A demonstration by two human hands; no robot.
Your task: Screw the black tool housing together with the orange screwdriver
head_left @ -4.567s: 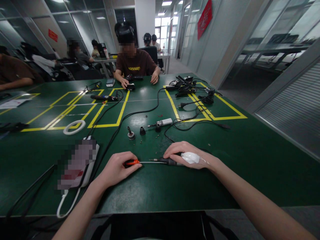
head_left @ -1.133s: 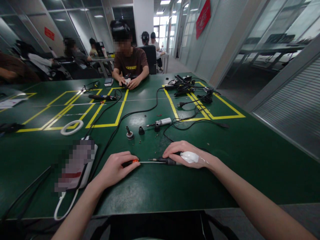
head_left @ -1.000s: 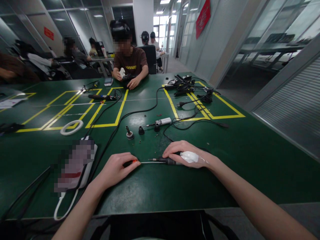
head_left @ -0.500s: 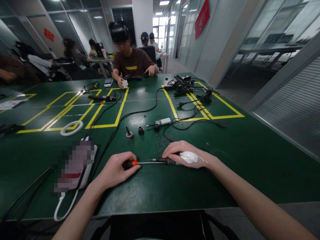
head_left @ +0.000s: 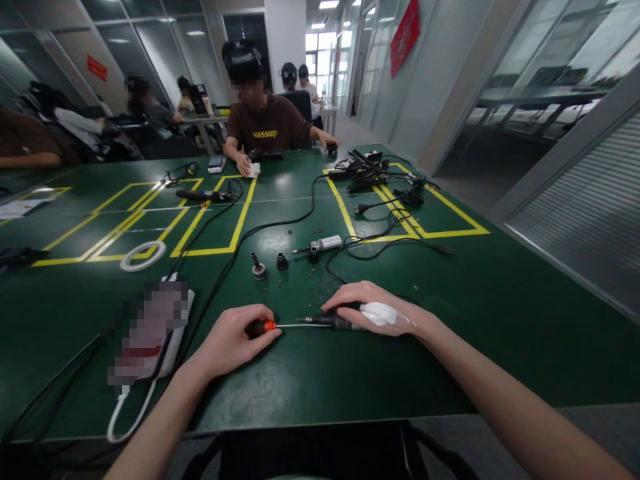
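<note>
My left hand [head_left: 239, 340] is closed round the black and orange handle of a screwdriver [head_left: 271, 326] lying on the green table. The screwdriver's thin shaft points right, towards my other hand. There, my right hand [head_left: 373, 307], with a white dressing on its back, curls over a dark pen-shaped tool [head_left: 340, 323] with a thin metal tip pointing left. The tool's rear end is hidden under my palm. Beyond my hands lie a silver cylindrical tool body [head_left: 327, 243], a knurled part with a stem [head_left: 259, 268], a black cone-shaped part [head_left: 282, 261] and several tiny screws [head_left: 279, 284].
On the left are a pixelated object [head_left: 155, 327] with cables and a white tape ring [head_left: 143, 256]. A heap of black cables and tools [head_left: 367, 170] lies at the back right. Across the table [head_left: 400, 373], a co-worker [head_left: 270, 123] sits with a white piece in one hand.
My hands stay almost still; my right fingers shift very slightly. The co-worker's arm on the right side of the view has stretched further right with a small black object.
</note>
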